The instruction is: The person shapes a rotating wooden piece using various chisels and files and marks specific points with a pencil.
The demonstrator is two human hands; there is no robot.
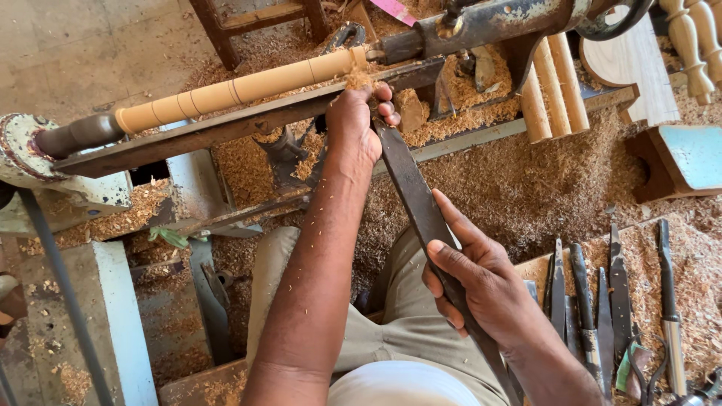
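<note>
Head view, looking down on a wood lathe: your left hand (pixel 359 124) is curled over the forward end of the long flat chisel (pixel 421 210), fingers pressed together on top of the blade and pinning it down onto the tool rest bar (pixel 248 124), just beneath the pale turned spindle (pixel 241 84). Holding it there makes the bar carry the blade, so the edge meets the wood just beyond your fingertips, where a tuft of shavings (pixel 359 78) gathers. Your right hand (pixel 477 282) is wrapped around the chisel's lower shank, close to your body, thumb laid along the upper face and fingers closed underneath; this rear grip appears to steer the angle while the forward hand steadies. The chisel runs diagonally between the two hands, over your lap. To the right of your right hand, a row of spare chisels (pixel 602 301) lies on the shaving-covered surface (pixel 699 271), handles toward you, near but apart from your wrist. Beyond your left hand to the right, the dark tailstock (pixel 489 22) closes off the spindle's end, with finished turned rods (pixel 553 83) stacked beside it. Open room lies leftward along the bar, toward the headstock (pixel 30 150); on the right, travel is short
</note>
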